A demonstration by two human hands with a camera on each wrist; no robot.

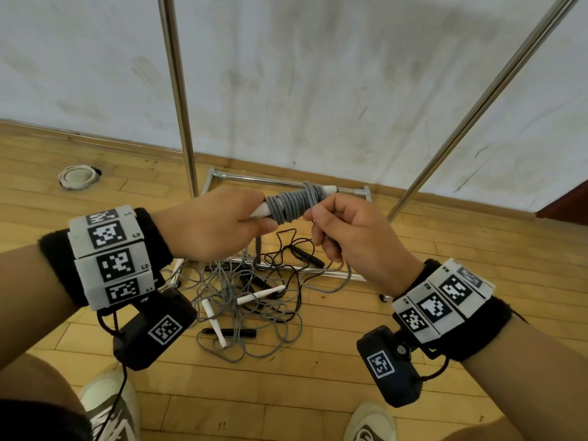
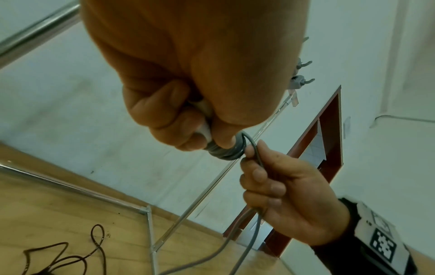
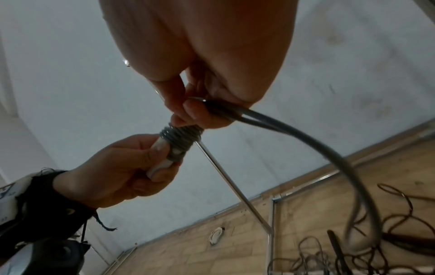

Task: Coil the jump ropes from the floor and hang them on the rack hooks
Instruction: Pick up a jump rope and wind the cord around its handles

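The left hand (image 1: 210,222) is gripping the white handles (image 1: 261,211) as an anchor in front of the rack (image 1: 178,90), while the right hand (image 1: 346,237) is pinching the grey rope (image 1: 291,202) just beside the coil, feeding wraps.

A grey jump rope (image 1: 291,203) is wound in tight turns around its paired white handles (image 1: 327,189), which lie almost level in the air above the floor; a loose grey tail (image 3: 313,141) curves down from the bundle. On the wooden floor (image 1: 350,361), inside the rack's metal base frame (image 1: 286,179), more ropes lie tangled: grey cord (image 1: 241,313) with white handles (image 1: 261,296) and thin black cord (image 1: 286,249) with black handles (image 1: 229,331). Grey hooks (image 2: 302,81) sit on the rack.
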